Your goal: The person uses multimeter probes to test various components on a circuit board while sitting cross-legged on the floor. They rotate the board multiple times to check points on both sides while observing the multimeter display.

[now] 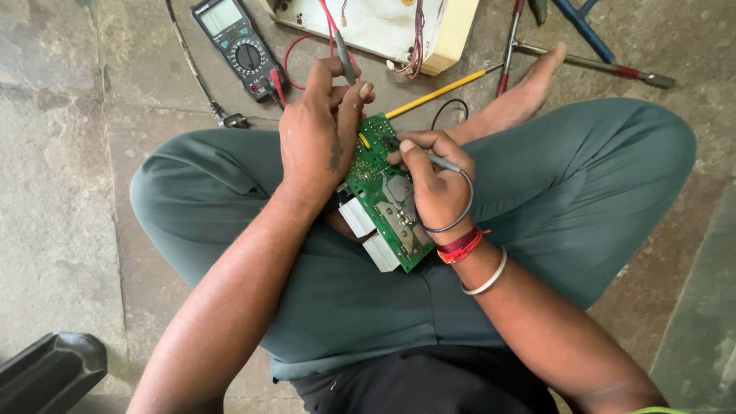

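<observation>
My forearms come in from the bottom edge over my crossed legs in grey-green trousers, and between them, on my lap, sits the green circuit board. It is a narrow rectangle, solder side up, with silvery pads and broad tinned patches across its middle and a small yellow part near its far end. Pale ribbed blocks hang under its near left edge. Its long axis runs from just in front of my right wrist away toward the fingertips of my left hand, slanting leftward as it goes; the far short end points at the floor beyond my knees.

My left hand is curled over the board's far left corner, thumb and fingers pinching a red-leaded probe that stands nearly upright above my knuckles. My right hand lies on the board's right edge, fingers closed like a pen grip round a grey probe whose tip meets the board near the yellow part; its dark lead loops under my wrist, beside a red thread band and a pale bangle.

Beyond my left hand on the stone floor lies a dark multimeter. Past both hands sits a cream box with wires, and a yellow-handled tool lies beyond my right hand.
</observation>
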